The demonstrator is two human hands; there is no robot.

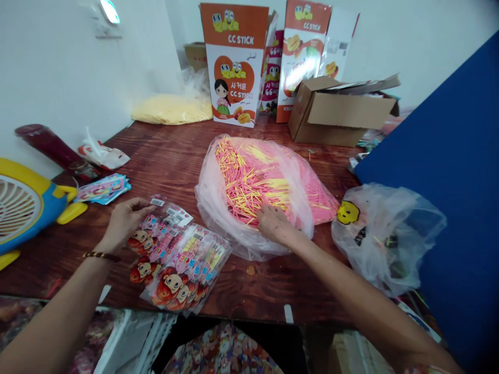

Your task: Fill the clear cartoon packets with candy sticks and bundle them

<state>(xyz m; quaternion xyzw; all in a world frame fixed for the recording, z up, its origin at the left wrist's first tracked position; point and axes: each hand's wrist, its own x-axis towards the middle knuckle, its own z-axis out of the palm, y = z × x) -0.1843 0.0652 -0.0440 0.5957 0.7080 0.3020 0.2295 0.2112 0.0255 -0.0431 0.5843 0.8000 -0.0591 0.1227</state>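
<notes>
A large clear plastic bag (212, 200) lies open in the middle of the wooden table (167, 156), filled with pink and yellow sticks (253, 176). My right hand (275, 223) reaches into the bag's near edge, fingers curled down among the sticks. My left hand (122, 221) pinches the top edge of a small printed packet (161, 205) at the far end of a fanned pile of filled packets (183, 265) showing a cartoon character. A beaded band circles my left wrist.
Orange CC STICK cartons (236, 62) and an open brown cardboard box (339, 111) stand at the back. A crumpled smiley-face bag (384, 234) lies right, beside a blue panel (448, 171). A yellow-blue fan (23, 205), more packets (103, 188) and a dark bottle (52, 145) sit left.
</notes>
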